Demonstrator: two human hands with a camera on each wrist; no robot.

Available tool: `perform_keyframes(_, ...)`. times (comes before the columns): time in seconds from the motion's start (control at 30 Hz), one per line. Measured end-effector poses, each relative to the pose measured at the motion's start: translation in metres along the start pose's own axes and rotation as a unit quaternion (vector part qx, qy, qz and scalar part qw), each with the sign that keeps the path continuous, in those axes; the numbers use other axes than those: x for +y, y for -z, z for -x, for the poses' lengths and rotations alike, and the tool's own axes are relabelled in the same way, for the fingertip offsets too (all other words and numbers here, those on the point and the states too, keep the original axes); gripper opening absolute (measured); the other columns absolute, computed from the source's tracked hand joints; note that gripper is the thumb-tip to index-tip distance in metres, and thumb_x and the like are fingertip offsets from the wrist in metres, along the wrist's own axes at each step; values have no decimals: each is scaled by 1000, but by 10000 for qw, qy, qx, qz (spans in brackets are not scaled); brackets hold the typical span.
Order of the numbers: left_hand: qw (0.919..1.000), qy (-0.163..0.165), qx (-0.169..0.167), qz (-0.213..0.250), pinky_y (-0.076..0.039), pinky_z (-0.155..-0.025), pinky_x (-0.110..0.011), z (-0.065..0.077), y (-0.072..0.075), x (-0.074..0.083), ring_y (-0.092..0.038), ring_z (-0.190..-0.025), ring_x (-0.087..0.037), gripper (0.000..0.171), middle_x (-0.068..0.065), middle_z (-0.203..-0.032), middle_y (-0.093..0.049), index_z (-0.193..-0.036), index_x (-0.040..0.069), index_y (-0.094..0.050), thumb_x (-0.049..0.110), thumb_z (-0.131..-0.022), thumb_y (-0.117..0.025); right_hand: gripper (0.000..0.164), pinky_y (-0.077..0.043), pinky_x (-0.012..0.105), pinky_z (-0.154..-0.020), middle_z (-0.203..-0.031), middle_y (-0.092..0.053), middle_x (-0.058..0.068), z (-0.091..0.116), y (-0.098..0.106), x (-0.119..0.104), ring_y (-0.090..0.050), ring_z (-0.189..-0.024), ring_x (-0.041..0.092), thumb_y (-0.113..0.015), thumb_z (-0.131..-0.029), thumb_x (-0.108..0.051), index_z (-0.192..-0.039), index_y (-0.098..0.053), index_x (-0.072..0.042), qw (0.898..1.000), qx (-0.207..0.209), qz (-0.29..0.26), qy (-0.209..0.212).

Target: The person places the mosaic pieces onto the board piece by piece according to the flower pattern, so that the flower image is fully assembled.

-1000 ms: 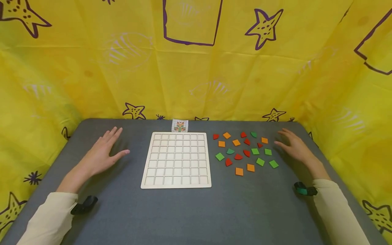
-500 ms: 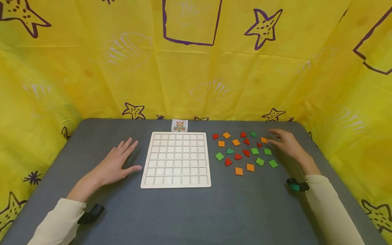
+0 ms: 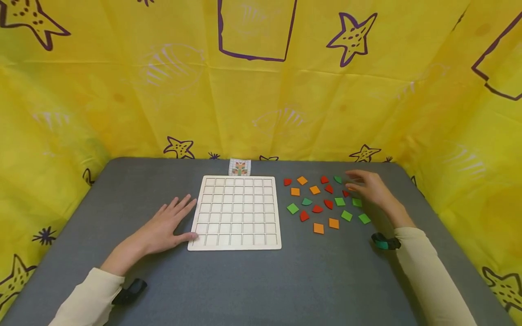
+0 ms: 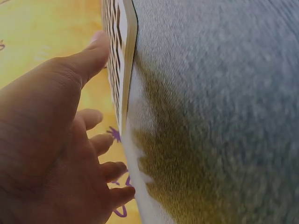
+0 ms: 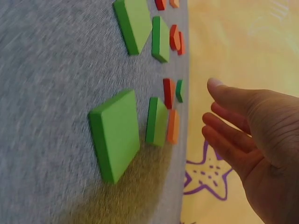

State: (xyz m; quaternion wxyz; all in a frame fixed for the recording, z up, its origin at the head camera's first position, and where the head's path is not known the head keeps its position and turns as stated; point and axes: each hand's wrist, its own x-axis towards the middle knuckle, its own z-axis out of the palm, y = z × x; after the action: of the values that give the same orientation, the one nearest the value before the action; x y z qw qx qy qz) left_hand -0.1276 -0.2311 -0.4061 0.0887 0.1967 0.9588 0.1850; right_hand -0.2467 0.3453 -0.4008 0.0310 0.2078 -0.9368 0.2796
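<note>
The left hand (image 3: 163, 228), fingers spread and holding nothing, is near eight o'clock of the pale gridded board (image 3: 237, 218), thumb over its rim, perhaps to steady it; whether they touch I can't tell. A printed card (image 3: 239, 167) sits at twelve, probably for easy viewing. Towards three, coloured pieces (image 3: 346, 215) lie spread across the worktop (image 3: 261, 285), likely so each can be got at singly; above their outermost ones the right hand (image 3: 369, 188) hovers, empty, thumb clear of its fingers.
</note>
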Motion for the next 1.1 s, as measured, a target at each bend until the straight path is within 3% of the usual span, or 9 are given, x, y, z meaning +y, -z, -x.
perform_keyframes(0.47, 9984, 18, -566, -40, -12, -110, -69, -4, 1, 9, -14, -142, -54, 98, -16, -161, -20, -155, 12, -30, 65, -80, -67, 36, -50, 55, -91, -123, -61, 29, -35, -24, -18, -60, -109, 46, -66, -92, 1, -127, -59, 9, 9991, -407, -99, 61)
perform_keyframes(0.77, 9991, -188, -374, -29, -11, -111, -68, -4, -2, 7, -14, -144, -51, 101, -13, -161, -23, -153, 10, -33, 65, -77, -69, 34, -50, 53, -91, -121, -64, 26, -49, -35, -19, -62, -109, 42, -67, -91, 0, -124, -62, 7, 9990, -408, -18, 153)
perform_keyframes(1.1, 9990, -154, -408, -12, -12, -111, -68, -5, -3, 7, -16, -144, -49, 102, -13, -161, -24, -154, 10, -32, 65, -77, -70, 32, -49, 55, -93, -123, -63, 26, -55, -35, -20, -59, -112, 45, -66, -91, 1, -122, -65, 5, 9965, -834, 42, -30)
